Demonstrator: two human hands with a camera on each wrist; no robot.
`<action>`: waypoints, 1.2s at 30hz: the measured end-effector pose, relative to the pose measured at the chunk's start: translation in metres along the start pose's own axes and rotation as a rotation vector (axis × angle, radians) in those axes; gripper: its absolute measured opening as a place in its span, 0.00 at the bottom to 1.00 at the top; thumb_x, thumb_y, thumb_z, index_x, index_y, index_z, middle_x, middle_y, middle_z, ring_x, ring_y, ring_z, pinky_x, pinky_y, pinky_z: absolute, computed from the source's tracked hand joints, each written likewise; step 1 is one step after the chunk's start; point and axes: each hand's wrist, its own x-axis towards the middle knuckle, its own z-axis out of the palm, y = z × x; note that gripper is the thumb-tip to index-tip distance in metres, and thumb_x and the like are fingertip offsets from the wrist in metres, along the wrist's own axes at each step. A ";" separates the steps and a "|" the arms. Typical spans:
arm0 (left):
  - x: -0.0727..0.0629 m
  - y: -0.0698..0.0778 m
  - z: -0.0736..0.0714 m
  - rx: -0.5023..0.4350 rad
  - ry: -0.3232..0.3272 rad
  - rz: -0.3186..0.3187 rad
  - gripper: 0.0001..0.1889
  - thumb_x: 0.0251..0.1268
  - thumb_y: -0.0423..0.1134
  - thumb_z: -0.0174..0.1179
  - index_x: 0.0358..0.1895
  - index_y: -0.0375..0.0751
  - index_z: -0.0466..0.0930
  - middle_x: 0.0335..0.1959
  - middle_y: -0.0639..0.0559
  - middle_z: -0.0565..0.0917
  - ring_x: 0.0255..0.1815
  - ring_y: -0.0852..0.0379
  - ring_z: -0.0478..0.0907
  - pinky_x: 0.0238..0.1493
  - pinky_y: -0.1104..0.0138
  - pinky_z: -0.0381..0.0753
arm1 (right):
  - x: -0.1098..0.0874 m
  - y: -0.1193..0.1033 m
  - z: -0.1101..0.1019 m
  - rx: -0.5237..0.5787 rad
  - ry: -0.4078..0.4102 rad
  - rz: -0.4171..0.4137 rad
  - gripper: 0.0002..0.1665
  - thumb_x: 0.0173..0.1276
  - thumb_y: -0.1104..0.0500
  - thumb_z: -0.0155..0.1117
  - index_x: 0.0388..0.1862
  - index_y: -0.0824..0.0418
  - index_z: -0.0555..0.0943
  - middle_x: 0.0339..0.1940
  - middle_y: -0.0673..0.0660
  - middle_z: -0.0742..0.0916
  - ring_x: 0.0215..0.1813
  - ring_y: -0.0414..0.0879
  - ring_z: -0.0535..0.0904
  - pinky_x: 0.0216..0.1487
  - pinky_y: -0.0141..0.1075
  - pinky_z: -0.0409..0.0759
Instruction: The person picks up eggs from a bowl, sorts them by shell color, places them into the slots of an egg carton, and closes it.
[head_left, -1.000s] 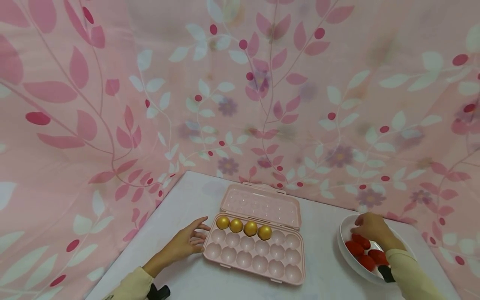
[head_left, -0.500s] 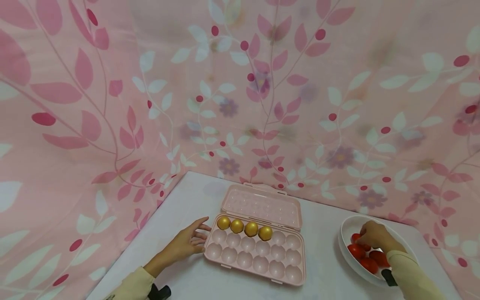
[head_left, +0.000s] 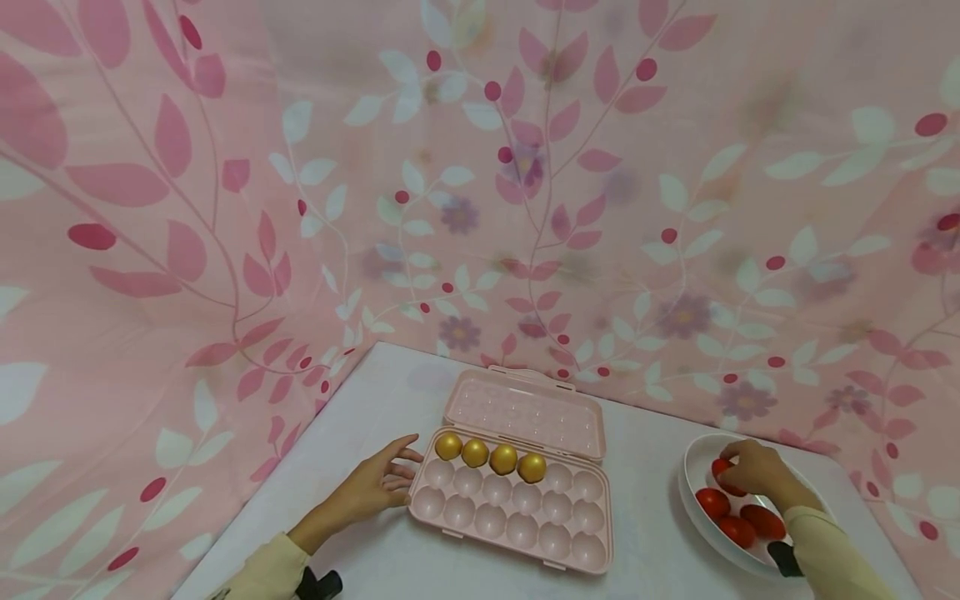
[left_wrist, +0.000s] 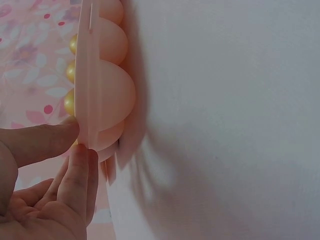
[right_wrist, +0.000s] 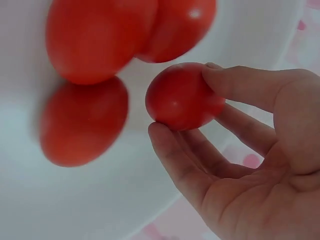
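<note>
In the head view my right hand (head_left: 757,475) is inside a white bowl (head_left: 690,487). Its thumb and fingers pinch a smooth red egg (right_wrist: 180,97); other red eggs (right_wrist: 82,122) lie beside it in the bowl. My left hand (head_left: 367,487) rests at the left end of an open pink egg carton (head_left: 513,508), with relaxed fingers. From the left wrist, thumb and fingertips (left_wrist: 77,157) show right at the carton's rim. Several golden eggs (head_left: 503,458) sit in the carton's back row, from the left end; the other cups hold nothing.
The carton's lid (head_left: 525,408) lies folded back toward the wall. A white-covered table (head_left: 360,567) bears the carton and the bowl. Pink floral cloth (head_left: 480,208) hangs behind the table and along its left side.
My right hand has reached down among the red eggs in the bowl, closed on one, and drawn slightly back to the right with it. The left hand and carton have stayed put.
</note>
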 end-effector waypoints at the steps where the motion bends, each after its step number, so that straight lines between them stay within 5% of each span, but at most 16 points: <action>1: 0.000 0.001 0.000 -0.001 0.001 0.000 0.45 0.50 0.20 0.68 0.73 0.34 0.55 0.60 0.33 0.72 0.51 0.43 0.77 0.53 0.61 0.81 | -0.001 -0.001 -0.002 0.003 0.013 -0.012 0.24 0.53 0.62 0.68 0.47 0.74 0.78 0.31 0.55 0.82 0.31 0.48 0.76 0.37 0.44 0.84; 13: 0.000 0.001 0.001 0.021 0.016 -0.011 0.45 0.51 0.24 0.70 0.73 0.34 0.56 0.59 0.34 0.73 0.50 0.45 0.78 0.53 0.61 0.81 | -0.019 -0.057 -0.023 -0.048 0.206 -0.207 0.23 0.57 0.60 0.71 0.47 0.74 0.77 0.36 0.62 0.83 0.37 0.54 0.77 0.35 0.44 0.84; 25: -0.001 0.003 0.001 -0.027 0.008 -0.014 0.46 0.50 0.21 0.69 0.73 0.31 0.54 0.60 0.31 0.72 0.51 0.41 0.77 0.53 0.58 0.80 | -0.018 -0.124 0.015 0.049 0.298 -0.415 0.20 0.57 0.62 0.73 0.48 0.65 0.81 0.39 0.61 0.85 0.34 0.50 0.81 0.29 0.38 0.83; 36: -0.001 0.001 0.002 -0.020 0.012 -0.010 0.45 0.51 0.21 0.68 0.73 0.33 0.55 0.60 0.32 0.72 0.52 0.41 0.77 0.54 0.60 0.80 | -0.014 -0.188 0.052 0.114 0.274 -0.532 0.20 0.53 0.65 0.76 0.44 0.62 0.80 0.40 0.57 0.84 0.37 0.49 0.81 0.39 0.40 0.86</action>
